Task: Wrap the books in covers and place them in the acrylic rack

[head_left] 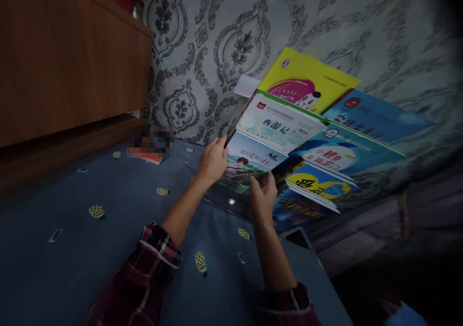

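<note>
A tiered stand of books leans against the wall. In its front left slot is a storybook with a pale cover showing a drawn child in green scenery. My left hand is closed around the left edge of this storybook. My right hand grips its lower right corner, thumb in front. Behind it stand a white-covered book and a yellow book. The right column holds a blue book, a teal book, a yellow-and-blue book and a dark blue book.
A blue bedspread with pineapple prints lies under my arms. A small pixelated item with an orange edge rests near the wall. On the left is a wooden cabinet; behind everything runs patterned wallpaper. Purplish fabric lies at right.
</note>
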